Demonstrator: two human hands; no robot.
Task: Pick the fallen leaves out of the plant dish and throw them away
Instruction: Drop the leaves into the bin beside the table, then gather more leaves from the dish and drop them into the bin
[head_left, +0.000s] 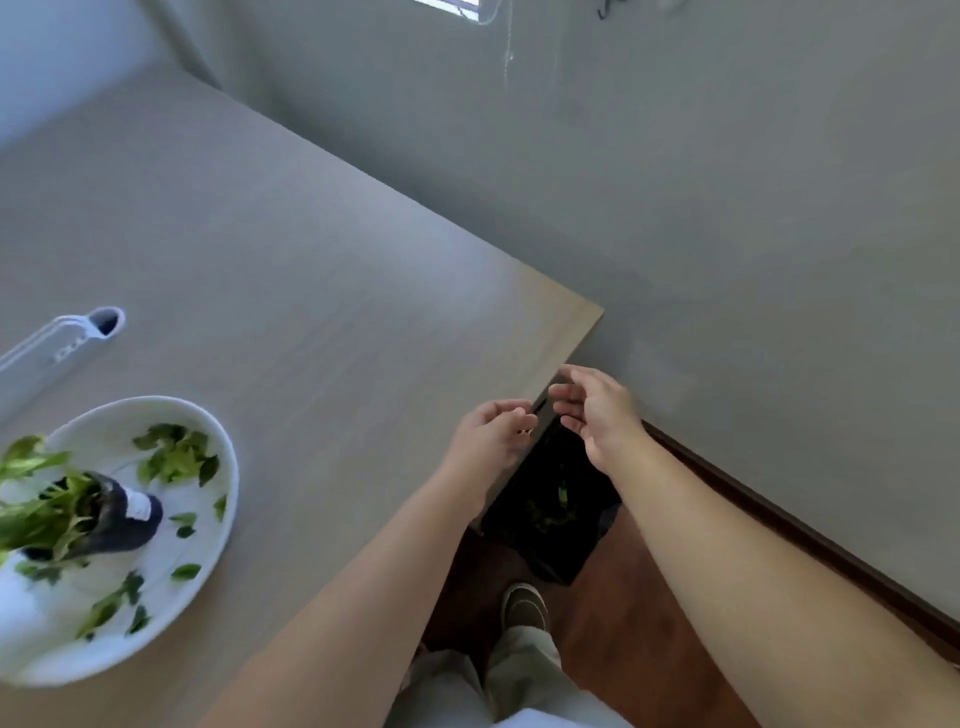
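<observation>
Head view has both my hands out past the table (291, 270) corner, over the black bin (550, 499) on the floor. My left hand (491, 434) is loosely curled above the table edge, and I cannot tell whether it keeps a leaf pinched. My right hand (592, 410) is slack, fingers spread, gripping nothing, directly above the bin. Green bits show inside the bin, so I judge this is the dropping step. To do it well I would open both hands fully over the bin mouth, not over the table edge, and brush the fingers so nothing sticks.

Well left of the bin, the white plant dish (208, 436) sits on the table with many fallen leaves (174, 460) scattered around the dark plant pot (122, 519). Beyond the dish lies a white bottle-like thing (78, 338). Beside the bin my shoe (524, 608) stands close; loose leaves could land there.
</observation>
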